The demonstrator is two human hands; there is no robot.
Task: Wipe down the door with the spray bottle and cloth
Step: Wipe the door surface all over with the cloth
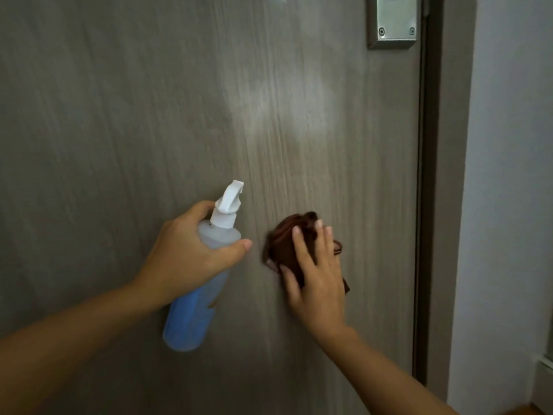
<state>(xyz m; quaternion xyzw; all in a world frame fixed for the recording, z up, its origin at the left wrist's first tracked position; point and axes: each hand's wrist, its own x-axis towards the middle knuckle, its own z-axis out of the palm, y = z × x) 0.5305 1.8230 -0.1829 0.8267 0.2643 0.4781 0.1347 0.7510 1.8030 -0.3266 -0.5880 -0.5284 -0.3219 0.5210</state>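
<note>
A grey-brown wood-grain door (149,100) fills most of the view. My left hand (185,250) grips a clear spray bottle (194,316) with blue liquid and a white trigger head, nozzle pointing up and to the right near the door. My right hand (317,274) presses a bunched dark brown cloth (281,244) flat against the door, just right of the bottle. A pale sheen lies on the door above the cloth.
A metal lock plate (393,22) is fixed at the door's upper right. The dark door frame (431,190) runs down the right side, with a pale wall (508,175) beyond it.
</note>
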